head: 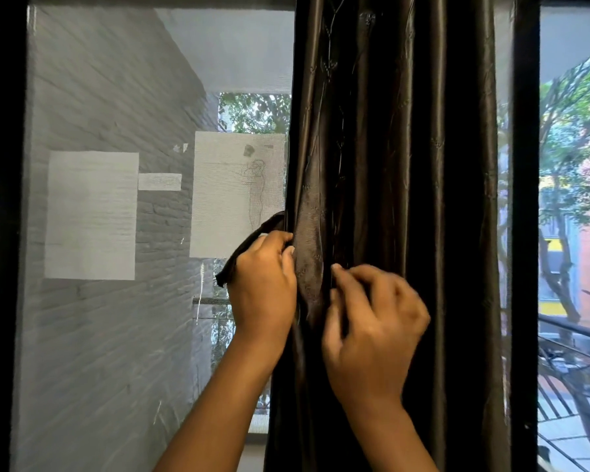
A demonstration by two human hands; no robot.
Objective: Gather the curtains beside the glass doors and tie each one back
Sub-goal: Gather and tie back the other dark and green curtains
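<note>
Your left hand (pixel 261 284) is gripping a dark fabric tie-back strip (pixel 249 243) right at the left edge of the gathered dark brown satin curtain (pixel 389 199), which is hanging bunched just behind both hands. Your right hand (pixel 372 321) is blurry, fingers curled against the folds; can't tell if it's pinching any. I'd be keeping that bunch squeezed tight while you're feeding the strip around behind.

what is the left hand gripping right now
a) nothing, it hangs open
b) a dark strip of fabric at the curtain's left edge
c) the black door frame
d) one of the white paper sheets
b: the left hand has its fingers curled round a dark fabric strip that sticks out past the left edge of the dark curtain, away from the door frame and the papers.
</note>
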